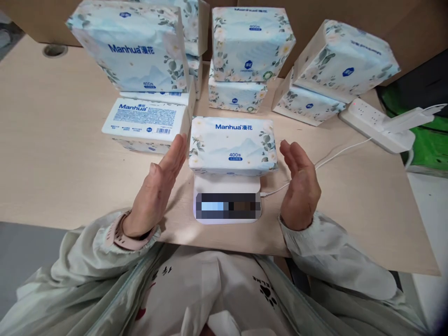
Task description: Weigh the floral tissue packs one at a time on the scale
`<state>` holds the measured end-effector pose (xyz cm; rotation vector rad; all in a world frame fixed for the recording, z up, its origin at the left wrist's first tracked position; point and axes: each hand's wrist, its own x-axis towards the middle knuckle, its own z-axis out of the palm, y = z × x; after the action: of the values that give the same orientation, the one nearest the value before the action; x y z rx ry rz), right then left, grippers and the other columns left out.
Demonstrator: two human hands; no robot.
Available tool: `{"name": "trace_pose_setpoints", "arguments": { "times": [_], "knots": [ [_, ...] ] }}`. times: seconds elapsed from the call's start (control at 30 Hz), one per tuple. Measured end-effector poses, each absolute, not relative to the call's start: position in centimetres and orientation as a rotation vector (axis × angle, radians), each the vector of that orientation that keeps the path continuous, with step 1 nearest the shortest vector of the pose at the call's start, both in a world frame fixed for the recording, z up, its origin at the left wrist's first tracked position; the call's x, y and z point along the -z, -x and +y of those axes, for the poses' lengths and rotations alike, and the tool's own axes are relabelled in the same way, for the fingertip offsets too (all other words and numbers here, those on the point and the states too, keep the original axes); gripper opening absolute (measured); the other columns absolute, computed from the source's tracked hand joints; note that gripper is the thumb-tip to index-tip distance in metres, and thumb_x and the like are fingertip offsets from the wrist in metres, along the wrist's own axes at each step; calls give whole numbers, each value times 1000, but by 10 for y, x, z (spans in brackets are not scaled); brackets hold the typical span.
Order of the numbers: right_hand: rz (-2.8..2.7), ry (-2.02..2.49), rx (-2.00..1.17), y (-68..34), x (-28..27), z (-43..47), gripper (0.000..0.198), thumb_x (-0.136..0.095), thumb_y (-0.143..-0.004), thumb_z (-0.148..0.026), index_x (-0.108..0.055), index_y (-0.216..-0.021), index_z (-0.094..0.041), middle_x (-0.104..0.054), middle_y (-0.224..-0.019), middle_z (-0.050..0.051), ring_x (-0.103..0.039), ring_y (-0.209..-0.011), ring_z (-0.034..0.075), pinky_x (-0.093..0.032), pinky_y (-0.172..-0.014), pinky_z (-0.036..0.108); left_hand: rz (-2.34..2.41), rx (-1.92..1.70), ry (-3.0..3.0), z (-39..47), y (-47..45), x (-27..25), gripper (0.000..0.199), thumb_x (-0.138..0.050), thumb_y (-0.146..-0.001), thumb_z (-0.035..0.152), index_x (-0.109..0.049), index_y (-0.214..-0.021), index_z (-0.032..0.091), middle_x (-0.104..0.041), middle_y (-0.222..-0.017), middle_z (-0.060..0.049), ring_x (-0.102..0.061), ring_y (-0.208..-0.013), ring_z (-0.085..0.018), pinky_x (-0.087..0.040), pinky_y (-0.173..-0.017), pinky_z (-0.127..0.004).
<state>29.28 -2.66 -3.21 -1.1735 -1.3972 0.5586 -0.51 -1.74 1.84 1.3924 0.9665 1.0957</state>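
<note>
A floral tissue pack (233, 145) marked Manhua lies flat on a small white digital scale (227, 183), whose display is blurred out. On the left of this pack, my left hand (156, 191) is held upright with fingers stretched out and nothing in it. My right hand (300, 186) stands on the other side, apart from the pack, its fingers straight and slightly bent inward, also holding nothing. Close to my left fingertips is another tissue pack (147, 122), lying with its printed underside up.
Behind are stacked tissue packs at the left (129, 51), in the middle (250, 46) and at the right (345, 60). A white power strip (371, 122) sits by the right edge; a white cable (341, 151) runs to the scale. The wooden table (52, 154) has a round cable hole.
</note>
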Motion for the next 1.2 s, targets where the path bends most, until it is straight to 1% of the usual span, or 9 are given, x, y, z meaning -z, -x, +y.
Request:
{"name": "trace_pose_setpoints", "arguments": {
  "times": [0.17, 0.23, 0.37, 0.47, 0.57, 0.7, 0.87, 1.07, 1.2],
  "knots": [
    [-1392, 1144, -559, -294, 36, -26, 56, -47, -113, -58, -60, -162, -36, -67, -164, 7, -58, -160, 39, -40, -138, 73, 959, -1082, -1421, -22, 8, -14, 65, -27, -116, 71, -44, -174, 48, -26, -187, 17, -2, -181, -26, -2, -151, -52],
    [-1380, 1132, -578, -293, 35, -28, 55, -48, -113, -57, -61, -162, -35, -67, -164, 7, -57, -160, 38, -40, -139, 70, 948, -1086, -1415, -23, 7, -14, 66, -26, -116, 70, -42, -175, 47, -25, -187, 17, -1, -181, -26, -3, -151, -52],
    [-1330, 1156, -644, -291, 31, -34, 50, -48, -116, -49, -62, -162, -37, -67, -165, 4, -59, -160, 32, -38, -141, 64, 931, -1058, -1389, -26, 8, -13, 63, -23, -119, 64, -39, -177, 47, -23, -188, 18, -3, -181, -25, -5, -152, -47],
    [-1319, 1186, -668, -290, 29, -36, 48, -49, -116, -47, -63, -161, -36, -68, -165, 3, -59, -160, 30, -37, -142, 62, 902, -1043, -1385, -26, 8, -11, 64, -22, -119, 63, -35, -178, 45, -22, -189, 16, -5, -181, -27, -7, -152, -50],
    [-1338, 1175, -680, -291, 27, -37, 49, -49, -116, -47, -64, -161, -35, -66, -167, 3, -57, -162, 30, -35, -143, 62, 893, -1045, -1371, -27, 7, -13, 64, -24, -119, 63, -36, -178, 44, -22, -189, 14, -8, -181, -28, -9, -151, -52],
    [-1367, 1170, -696, -293, 26, -38, 50, -49, -115, -45, -62, -162, -38, -64, -169, 0, -55, -163, 29, -36, -143, 59, 909, -1026, -1337, -27, 6, -15, 63, -25, -118, 64, -37, -178, 46, -22, -189, 16, -7, -181, -27, -7, -152, -51],
    [-1363, 1218, -709, -293, 24, -40, 52, -47, -115, -45, -63, -162, -34, -64, -169, 1, -56, -163, 30, -37, -144, 59, 896, -1008, -1329, -27, 9, -14, 63, -26, -118, 63, -37, -178, 46, -23, -188, 16, -5, -181, -26, -6, -152, -49],
    [-1440, 1182, -667, -296, 26, -38, 53, -44, -115, -47, -59, -165, -37, -63, -170, -3, -56, -163, 31, -42, -142, 57, 923, -1007, -1309, -26, 5, -21, 63, -28, -117, 65, -40, -176, 46, -23, -188, 18, -5, -181, -26, -8, -152, -47],
    [-1456, 1141, -683, -297, 27, -38, 54, -43, -116, -46, -59, -166, -34, -62, -171, -3, -50, -167, 31, -32, -147, 56, 922, -1008, -1332, -25, 2, -24, 66, -30, -117, 66, -39, -177, 43, -25, -188, 14, -6, -181, -28, -9, -152, -49]
  ]
}}
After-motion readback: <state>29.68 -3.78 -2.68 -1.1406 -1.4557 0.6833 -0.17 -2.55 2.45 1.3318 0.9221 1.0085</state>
